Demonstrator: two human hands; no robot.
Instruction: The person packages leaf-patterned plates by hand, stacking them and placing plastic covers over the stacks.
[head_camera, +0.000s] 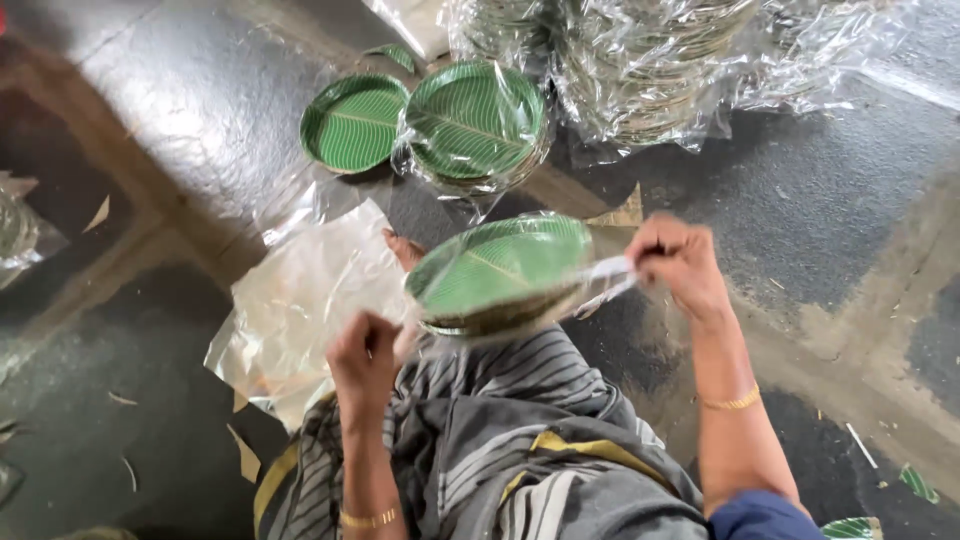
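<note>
A stack of green leaf-patterned paper plates in a clear plastic bag (500, 272) hangs just above my lap. My left hand (366, 356) grips the bag's near left edge. My right hand (677, 257) pinches the twisted plastic end (608, 277) at the stack's right side. Both hands hold the same wrapped stack, which is tilted toward me.
On the floor beyond lie a loose green plate (352, 122) and a wrapped plate stack (476, 125). Large bundles of wrapped silver plates (650, 60) fill the far side. Flat clear plastic bags (300, 300) lie to my left. Paper scraps dot the dark floor.
</note>
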